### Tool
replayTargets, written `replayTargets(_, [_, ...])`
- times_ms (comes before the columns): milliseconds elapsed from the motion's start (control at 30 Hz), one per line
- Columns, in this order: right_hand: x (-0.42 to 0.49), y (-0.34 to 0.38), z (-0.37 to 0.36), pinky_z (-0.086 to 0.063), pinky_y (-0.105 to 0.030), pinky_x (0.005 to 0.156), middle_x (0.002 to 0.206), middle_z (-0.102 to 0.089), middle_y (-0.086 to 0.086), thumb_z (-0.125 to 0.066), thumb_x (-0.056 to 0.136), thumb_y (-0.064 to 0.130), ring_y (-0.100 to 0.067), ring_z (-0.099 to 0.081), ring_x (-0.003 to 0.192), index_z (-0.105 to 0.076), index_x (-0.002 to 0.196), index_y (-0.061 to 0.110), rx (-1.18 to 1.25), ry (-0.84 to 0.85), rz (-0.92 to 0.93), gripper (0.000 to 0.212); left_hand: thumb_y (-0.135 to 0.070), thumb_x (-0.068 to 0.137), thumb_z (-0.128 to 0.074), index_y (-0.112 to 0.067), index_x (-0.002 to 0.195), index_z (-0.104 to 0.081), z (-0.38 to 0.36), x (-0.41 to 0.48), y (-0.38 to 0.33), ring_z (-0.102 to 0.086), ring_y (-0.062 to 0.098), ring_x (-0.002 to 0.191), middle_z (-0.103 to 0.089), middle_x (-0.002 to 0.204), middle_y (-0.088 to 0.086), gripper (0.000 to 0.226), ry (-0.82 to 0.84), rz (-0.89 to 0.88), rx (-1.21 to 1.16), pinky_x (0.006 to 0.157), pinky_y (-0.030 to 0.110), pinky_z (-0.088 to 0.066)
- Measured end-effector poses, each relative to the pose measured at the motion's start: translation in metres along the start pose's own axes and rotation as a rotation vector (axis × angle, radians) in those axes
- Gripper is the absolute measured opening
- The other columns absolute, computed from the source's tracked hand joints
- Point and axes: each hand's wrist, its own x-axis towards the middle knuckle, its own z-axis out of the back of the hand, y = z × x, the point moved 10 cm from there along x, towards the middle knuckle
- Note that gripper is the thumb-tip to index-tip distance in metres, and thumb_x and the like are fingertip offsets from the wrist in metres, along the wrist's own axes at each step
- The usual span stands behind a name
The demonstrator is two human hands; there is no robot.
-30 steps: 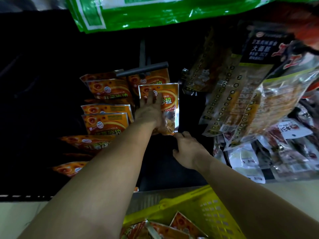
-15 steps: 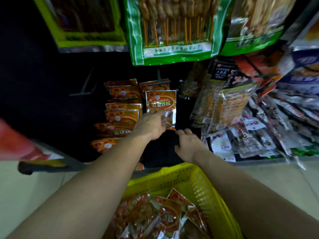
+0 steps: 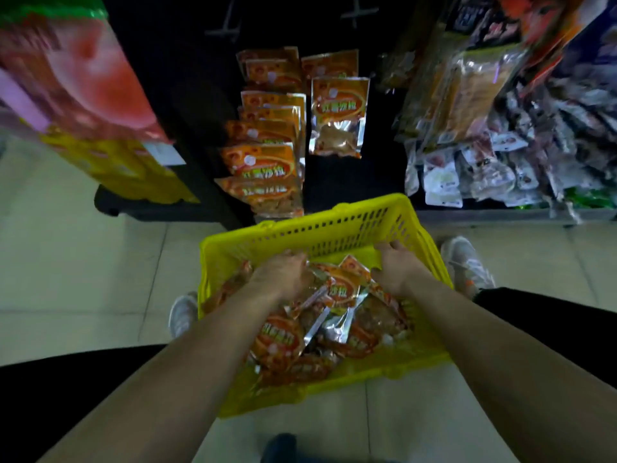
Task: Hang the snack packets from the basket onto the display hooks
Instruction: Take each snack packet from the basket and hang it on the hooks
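1. Far left, the big red and yellow bags (image 3: 83, 105) hang there, no part of this job.
2. Next along, a column of orange hung packets (image 3: 263, 162) already sits on its hooks, row on row.
3. The left hand (image 3: 283, 272) is down in the yellow basket (image 3: 300, 230), fingers curled into the heap of snack packets (image 3: 283, 340). I can't tell whether its grip has closed on one.
4. Up on the neighbouring hook hangs the front packet (image 3: 339, 115), with another behind it. I'd say it's well under way, with plenty left in the basket.
5. The right hand (image 3: 399, 269) hovers over the heap, grip loose, holding nothing.
6. Half a second back, both hands were up at that front packet. Now they've dropped to the basket.
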Motion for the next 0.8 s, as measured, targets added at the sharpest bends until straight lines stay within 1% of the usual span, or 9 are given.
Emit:
replayTargets(100, [0.013, -0.014, -0.044, -0.044, -0.046, 0.102, 0.144, -0.039, -0.022, -0.058, 0.092, 0.031, -0.042, -0.046, 0.128, -0.038, 0.143, 0.010, 0.013, 0.075, -0.029, 0.058, -0.063, 0.091, -0.050, -0.035, 0.155, -0.023, -0.049, 0.007, 0.022, -0.047, 0.032, 0.133, -0.046, 0.150, 0.007, 0.075, 0.106, 0.019, 0.020, 0.107, 0.047, -0.042])
replayTargets(200, [0.030, -0.024, -0.080, -0.045, -0.041, 0.098, 0.133, -0.050, -0.022, -0.062, 0.089, 0.030, -0.039, -0.050, 0.122, -0.042, 0.139, 0.008, -0.021, 0.156, -0.048, 0.058, -0.060, 0.090, -0.051, -0.038, 0.157, -0.009, -0.083, 0.025, 0.037, -0.047, 0.038, 0.130, -0.047, 0.149, 0.012, 0.081, 0.153, 0.022, 0.014, 0.104, 0.049, -0.044])
replayTargets(300, [0.043, -0.031, -0.115, -0.045, -0.041, 0.096, 0.134, -0.051, -0.021, -0.072, 0.083, 0.044, -0.040, -0.052, 0.122, -0.036, 0.145, 0.014, -0.032, 0.225, -0.077, 0.078, -0.061, 0.086, -0.059, -0.037, 0.157, -0.004, -0.107, 0.044, 0.048, -0.027, 0.041, 0.143, -0.021, 0.163, 0.008, 0.093, 0.188, 0.047, -0.019, 0.113, 0.052, -0.032])
replayTargets(400, [0.055, -0.034, -0.137, -0.041, -0.041, 0.100, 0.134, -0.052, -0.015, -0.058, 0.089, 0.051, -0.036, -0.049, 0.123, -0.045, 0.136, 0.015, -0.115, 0.202, -0.050, 0.061, -0.063, 0.081, -0.065, -0.032, 0.157, 0.003, -0.132, 0.057, 0.059, -0.012, 0.040, 0.149, -0.002, 0.166, 0.008, 0.107, 0.246, 0.115, -0.074, 0.116, 0.055, -0.025])
replayTargets(500, [0.065, -0.036, -0.135, -0.038, -0.047, 0.101, 0.136, -0.047, -0.020, -0.054, 0.087, 0.059, -0.041, -0.043, 0.124, -0.039, 0.141, 0.014, -0.136, 0.092, -0.106, 0.073, -0.063, 0.085, -0.061, -0.032, 0.156, 0.015, -0.153, 0.060, 0.059, -0.008, 0.043, 0.149, 0.004, 0.166, 0.010, 0.108, 0.295, 0.135, -0.090, 0.115, 0.057, -0.026])
replayTargets(567, [0.072, -0.029, -0.134, -0.037, -0.049, 0.101, 0.139, -0.044, -0.021, -0.054, 0.085, 0.064, -0.042, -0.040, 0.127, -0.037, 0.141, 0.014, -0.158, 0.043, -0.108, 0.076, -0.070, 0.083, -0.056, -0.034, 0.156, 0.011, -0.153, 0.058, 0.053, -0.016, 0.045, 0.145, -0.008, 0.165, 0.011, 0.105, 0.232, 0.112, -0.037, 0.112, 0.057, -0.031])
replayTargets(667, [0.082, -0.018, -0.147, -0.032, -0.051, 0.110, 0.148, -0.036, -0.026, -0.059, 0.087, 0.057, -0.044, -0.035, 0.136, -0.021, 0.149, 0.005, -0.080, 0.122, -0.124, 0.089, -0.076, 0.073, -0.060, -0.044, 0.154, 0.000, -0.151, 0.052, 0.045, -0.024, 0.043, 0.141, -0.025, 0.159, 0.008, 0.106, 0.189, 0.088, -0.053, 0.109, 0.057, -0.033])
replayTargets(733, [0.085, -0.013, -0.150, -0.027, -0.052, 0.114, 0.151, -0.031, -0.028, -0.063, 0.087, 0.050, -0.045, -0.030, 0.139, -0.014, 0.151, 0.004, -0.048, 0.145, -0.125, 0.093, -0.070, 0.072, -0.067, -0.040, 0.154, -0.013, -0.150, 0.050, 0.046, -0.029, 0.042, 0.139, -0.031, 0.154, 0.009, 0.102, 0.189, 0.092, -0.068, 0.108, 0.055, -0.035])
replayTargets(800, [0.084, -0.013, -0.150, -0.027, -0.052, 0.114, 0.151, -0.031, -0.026, -0.067, 0.085, 0.050, -0.046, -0.029, 0.139, -0.013, 0.153, 0.011, -0.056, 0.169, -0.099, 0.096, -0.055, 0.075, -0.074, -0.031, 0.151, -0.028, -0.147, 0.050, 0.051, -0.044, 0.037, 0.129, -0.041, 0.146, 0.010, 0.092, 0.174, 0.086, -0.126, 0.103, 0.048, -0.042])
